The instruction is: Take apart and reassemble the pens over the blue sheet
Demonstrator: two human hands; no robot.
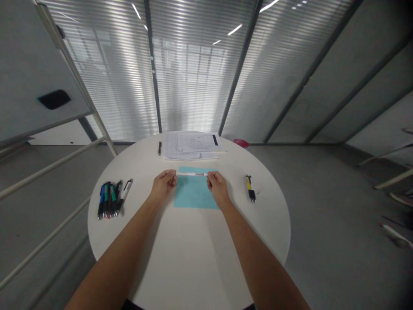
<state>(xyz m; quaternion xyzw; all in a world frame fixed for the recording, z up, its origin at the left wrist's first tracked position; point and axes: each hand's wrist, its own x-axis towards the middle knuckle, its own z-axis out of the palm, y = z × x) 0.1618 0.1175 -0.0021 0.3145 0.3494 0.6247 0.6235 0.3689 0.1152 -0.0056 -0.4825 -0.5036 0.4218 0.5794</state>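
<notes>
1. From where I stand, the person's left hand pinches one end of a white pen between thumb and fingers, just over the left edge of a turquoise sheet.
2. The right hand is closed on the pen's other end, over the sheet's right side.
3. The pen lies level across the sheet's far part; I can't tell whether it touches the paper.
4. Beyond the sheet sits a stack of printed papers, with a dark pen beside it, to the sheet's far left.
5. Well left of the sheet, a cluster of pens, blue, green, dark and white, lies side by side.
6. Right of the sheet, well apart from it, are yellow and white pens with black grips.
7. Round the sheet spreads the white, rounded surface.
</notes>
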